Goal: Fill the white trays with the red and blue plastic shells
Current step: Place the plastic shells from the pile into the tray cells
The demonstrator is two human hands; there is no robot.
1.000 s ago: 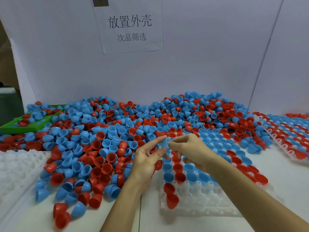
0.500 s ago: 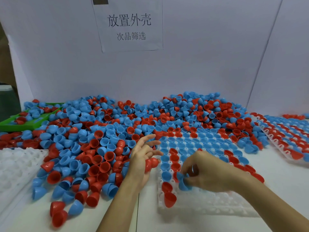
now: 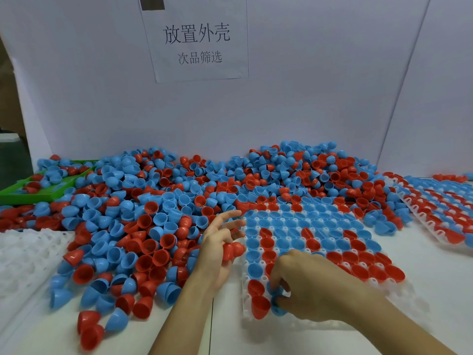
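Blue shell going into the tray

While the left hand keeps red shells in reserve, the right hand has dropped from mid-air, fingers pinching a blue shell at the white tray near row: one more cup nearly filled

1 head-worn wide-angle view, forward and down, close over the table against the wall

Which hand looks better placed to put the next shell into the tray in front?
Probably the left hand: it already holds red shells beside the white tray. The right hand is busy pressing a blue shell into the near row.
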